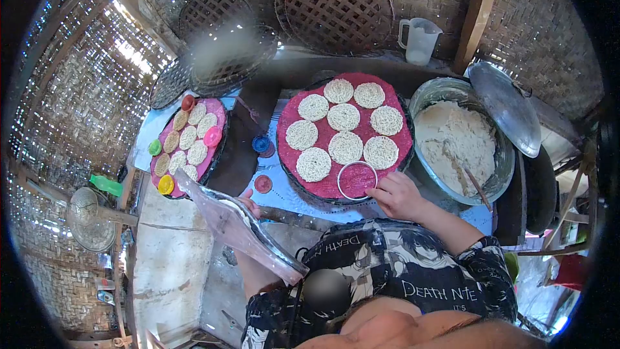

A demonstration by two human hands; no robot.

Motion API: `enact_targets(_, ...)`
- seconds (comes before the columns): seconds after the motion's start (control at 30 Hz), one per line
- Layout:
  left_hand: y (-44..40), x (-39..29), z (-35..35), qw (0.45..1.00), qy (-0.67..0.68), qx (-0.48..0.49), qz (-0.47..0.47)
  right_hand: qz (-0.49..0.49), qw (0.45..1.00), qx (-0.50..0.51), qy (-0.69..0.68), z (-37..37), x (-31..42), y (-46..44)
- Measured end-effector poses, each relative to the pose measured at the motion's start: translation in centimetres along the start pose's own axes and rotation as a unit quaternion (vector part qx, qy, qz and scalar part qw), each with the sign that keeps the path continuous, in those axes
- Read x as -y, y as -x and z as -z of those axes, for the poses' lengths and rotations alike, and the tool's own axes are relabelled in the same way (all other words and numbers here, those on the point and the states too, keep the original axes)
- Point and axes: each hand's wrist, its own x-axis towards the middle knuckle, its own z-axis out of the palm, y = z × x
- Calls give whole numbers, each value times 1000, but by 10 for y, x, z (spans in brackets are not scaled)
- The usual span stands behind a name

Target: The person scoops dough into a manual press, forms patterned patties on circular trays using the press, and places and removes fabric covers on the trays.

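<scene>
First, small tray (221, 116): on our far left, its cloth bears pale and brownish discs (188, 137), with coloured round pieces at and over the edge, a yellow one (166, 184) among them.
Pink thing (236, 227): long and pale, it slants across our left forearm; we cannot tell whether it is a bag or something stiffer.
Left hand (250, 202): only some fingers show beyond the pink thing, so we cannot tell whether we grip it.
Blue jar (261, 144): between the two trays, apart from both hands.
Large tray (323, 134): nine pale rounds (343, 117) lie spread over its red cloth.
Ring (338, 181): over a bare patch at the tray's near edge, just below the rounds, with only cloth showing inside. We judge the step in hand to be placing it; the next move calls for keeping it flat and clear of its neighbours.
Right hand (392, 194): we pinch the ring's rim narrowly, on its right side.
Basin (506, 168): beside the large tray, with pale batter (449, 132) and a stick (476, 187) in it.
</scene>
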Motion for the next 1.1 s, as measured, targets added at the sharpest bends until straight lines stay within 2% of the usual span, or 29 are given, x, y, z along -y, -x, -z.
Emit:
enact_targets(0.07, 0, 7, 1, 997, -54, 19, -51, 8, 1000, 15, 5, 3, 0, 1)
enact_targets(0.1, 3, 22, 1, 989, -105, 10, -108, 12, 1000, 22, 7, 4, 0, 1)
enact_targets(0.17, 8, 44, 7, 983, -126, 2, -133, 17, 1000, 20, 2, 4, 0, 1)
enact_targets(0.27, 16, 62, 28, 1000, -12, -14, -8, 13, 1000, 4, -3, 6, 1, 0)
enact_targets(0.37, 18, 77, 50, 970, 154, -71, 172, -11, 999, -25, 19, 14, -1, -1)
enact_targets(0.4, 14, 63, 38, 982, 102, -55, 147, -20, 999, -37, 32, 20, -3, -3)
enact_targets(0.43, 0, 32, 10, 997, -9, -19, 80, -41, 997, -70, 16, 27, -4, -8)
enact_targets(0.47, -12, 3, -21, 987, -158, 11, -11, -61, 993, -102, -1, 37, -6, -17)
enact_targets(0.53, -40, -48, -88, 909, -376, 33, -178, -92, 985, -137, -45, 66, 0, -44)
enact_targets(0.6, -63, -72, -156, 855, -429, -3, -290, -98, 981, -152, -74, 97, 12, -71)
enact_targets(0.63, -70, -57, -177, 798, -502, -4, -333, -89, 980, -161, -76, 106, 16, -83)
enact_targets(0.67, -78, -71, -203, 789, -468, 16, -396, -76, 979, -171, -80, 115, 22, -96)
enact_targets(0.7, -82, -76, -220, 789, -447, 76, -414, -71, 983, -165, -38, 125, 27, -100)
enact_targets(0.73, -83, -61, -237, 794, -443, 65, -412, -67, 985, -161, 5, 134, 33, -100)
enact_targets(0.77, -85, -72, -246, 815, -400, 80, -412, -56, 982, -172, 54, 141, 42, -100)
enact_targets(0.8, -87, -73, -253, 830, -341, 49, -439, -46, 976, -182, 105, 141, 47, -95)
enact_targets(0.83, -91, -66, -262, 861, -309, 77, -396, -38, 967, -195, 158, 141, 50, -87)
enact_targets(0.87, -95, -60, -265, 854, -313, 134, -393, -34, 954, -207, 212, 142, 54, -81)
enact_targets(0.93, -95, -73, -269, 836, -333, 216, -379, 40, 960, -168, 221, 155, 68, -71)
enact_targets(1.03, -80, -88, -269, 769, -424, 209, -431, 55, 998, 0, 15, 176, 70, -42)
enact_targets(1.1, -74, -97, -270, 764, -396, 209, -465, 0, 998, -7, -59, 189, 70, -31)
